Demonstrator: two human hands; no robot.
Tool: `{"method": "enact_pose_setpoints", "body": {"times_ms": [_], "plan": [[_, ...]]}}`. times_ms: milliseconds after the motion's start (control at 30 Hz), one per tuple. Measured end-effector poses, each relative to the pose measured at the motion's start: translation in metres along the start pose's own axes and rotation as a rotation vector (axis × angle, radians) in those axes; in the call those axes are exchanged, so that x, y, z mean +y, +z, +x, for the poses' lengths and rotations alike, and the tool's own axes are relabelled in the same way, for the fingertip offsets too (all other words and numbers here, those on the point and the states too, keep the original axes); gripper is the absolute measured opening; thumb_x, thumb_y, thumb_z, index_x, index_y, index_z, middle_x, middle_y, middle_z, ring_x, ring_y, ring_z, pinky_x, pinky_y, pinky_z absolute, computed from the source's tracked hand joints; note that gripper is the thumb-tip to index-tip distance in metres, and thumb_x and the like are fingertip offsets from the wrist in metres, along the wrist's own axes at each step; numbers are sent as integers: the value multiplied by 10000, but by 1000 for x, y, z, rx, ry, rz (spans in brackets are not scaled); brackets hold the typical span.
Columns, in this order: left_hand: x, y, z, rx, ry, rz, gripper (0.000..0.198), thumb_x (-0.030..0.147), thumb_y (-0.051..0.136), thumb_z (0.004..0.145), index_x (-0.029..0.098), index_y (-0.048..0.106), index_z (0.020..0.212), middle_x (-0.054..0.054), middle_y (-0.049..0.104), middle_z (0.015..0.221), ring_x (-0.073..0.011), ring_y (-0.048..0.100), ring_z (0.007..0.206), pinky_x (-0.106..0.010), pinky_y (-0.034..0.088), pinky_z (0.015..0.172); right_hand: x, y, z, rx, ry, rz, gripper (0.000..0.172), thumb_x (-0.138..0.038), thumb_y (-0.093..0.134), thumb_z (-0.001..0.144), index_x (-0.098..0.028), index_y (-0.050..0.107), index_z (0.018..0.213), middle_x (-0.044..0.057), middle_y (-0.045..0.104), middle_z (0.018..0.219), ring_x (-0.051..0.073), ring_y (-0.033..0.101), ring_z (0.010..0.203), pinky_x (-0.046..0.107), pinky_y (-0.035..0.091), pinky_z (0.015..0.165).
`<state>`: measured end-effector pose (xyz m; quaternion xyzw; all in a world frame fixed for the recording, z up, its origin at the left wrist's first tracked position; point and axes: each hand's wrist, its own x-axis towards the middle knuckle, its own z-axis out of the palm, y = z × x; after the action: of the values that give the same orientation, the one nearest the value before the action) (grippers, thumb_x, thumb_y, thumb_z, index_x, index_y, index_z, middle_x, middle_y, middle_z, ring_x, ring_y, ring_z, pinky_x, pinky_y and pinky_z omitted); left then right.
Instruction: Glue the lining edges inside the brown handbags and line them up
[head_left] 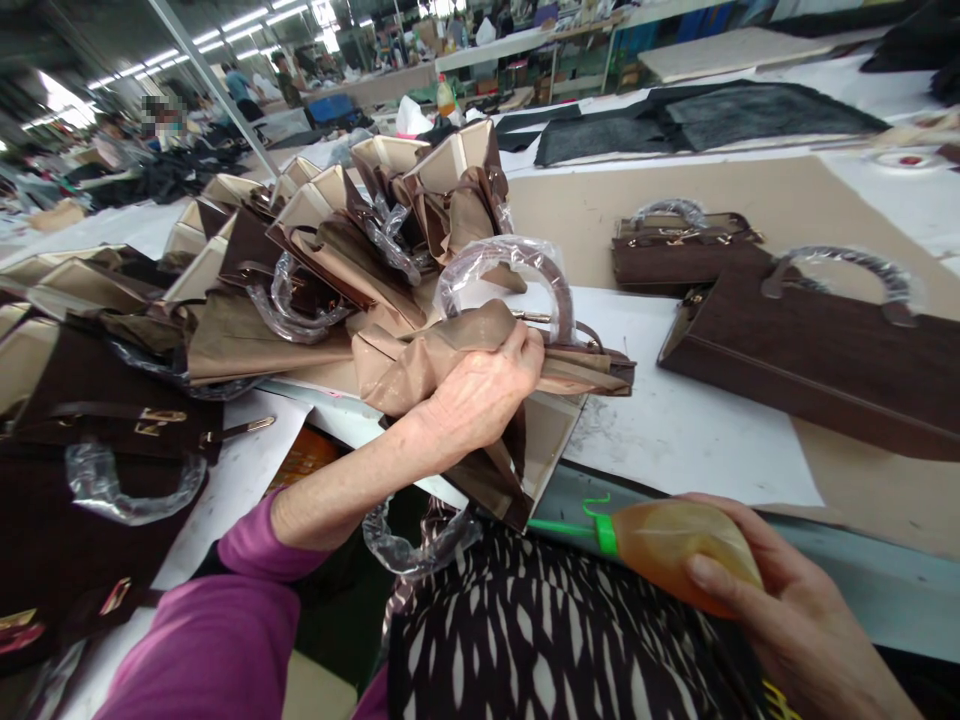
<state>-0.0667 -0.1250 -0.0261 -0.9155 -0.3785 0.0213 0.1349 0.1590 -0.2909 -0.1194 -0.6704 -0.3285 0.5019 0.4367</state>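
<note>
My left hand (487, 385) is closed on the tan lining of a brown handbag (551, 455) at the table edge. One plastic-wrapped handle of this bag (504, 262) arches up behind the hand, and another wrapped handle (420, 545) hangs below, over the dark patterned apron (525, 630). In my right hand (780, 590) is a squeeze bottle (679, 550) of amber liquid, its green nozzle pointing left at the bag's lower edge. Whether the nozzle touches the bag, I cannot tell. The fingers behind the bottle are partly hidden.
Several half-open brown bags (300, 250) with tan linings crowd the left side. Two brown bags, one small (686, 245) and one large (817, 350), lie to the right on cardboard (570, 205) and white paper (697, 440). Black sheets (712, 120) lie farther back.
</note>
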Motion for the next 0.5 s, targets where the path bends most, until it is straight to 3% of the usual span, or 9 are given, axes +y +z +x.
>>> {"method": "enact_pose_setpoints", "body": {"times_ms": [133, 233, 300, 367, 433, 500], "plan": [[0, -2, 2, -1, -1, -8, 442, -29, 451, 769, 1, 501, 1207, -165, 573, 1104, -239, 641, 911, -312, 589, 641, -7, 1, -6, 61, -80, -72, 550, -550, 810, 631, -253, 644, 1064, 26, 695, 1004, 254, 663, 872, 260, 560, 758], [-1, -8, 4, -36, -12, -22, 437, -30, 463, 767, 17, 506, 1198, -158, 574, 1107, -231, 644, 880, -315, 582, 659, -5, -1, -5, 40, -290, -197, 488, -516, 792, 688, -266, 635, 1078, 44, 683, 1073, 265, 674, 875, 279, 573, 750], [-2, -13, 6, -57, -14, -38, 414, -31, 474, 760, 27, 516, 1169, -151, 576, 1096, -235, 643, 883, -323, 579, 682, -3, -1, -3, 36, -475, -331, 382, -442, 715, 792, -294, 620, 1131, 48, 650, 1152, 274, 658, 953, 314, 552, 835], [-4, -17, 8, -76, -16, -54, 395, -37, 484, 743, 38, 525, 1128, -144, 579, 1084, -238, 643, 881, -335, 577, 705, -2, -3, 3, 56, -653, -488, 320, -308, 581, 883, -332, 604, 1201, 40, 599, 1249, 290, 607, 1085, 384, 491, 961], [-6, -20, 11, -75, -20, -71, 400, -52, 483, 715, 51, 530, 1099, -137, 581, 1083, -241, 648, 875, -347, 576, 718, -4, -14, 14, 85, -787, -606, 384, -207, 493, 903, -364, 605, 1235, 25, 547, 1333, 321, 511, 1227, 482, 388, 1069], [-10, -21, 14, -45, -20, -85, 406, -63, 473, 696, 64, 531, 1077, -128, 584, 1083, -248, 652, 867, -362, 578, 719, -12, -34, 28, 139, -796, -613, 385, -206, 537, 896, -380, 619, 1229, 15, 500, 1393, 355, 390, 1329, 545, 279, 1131]]}}
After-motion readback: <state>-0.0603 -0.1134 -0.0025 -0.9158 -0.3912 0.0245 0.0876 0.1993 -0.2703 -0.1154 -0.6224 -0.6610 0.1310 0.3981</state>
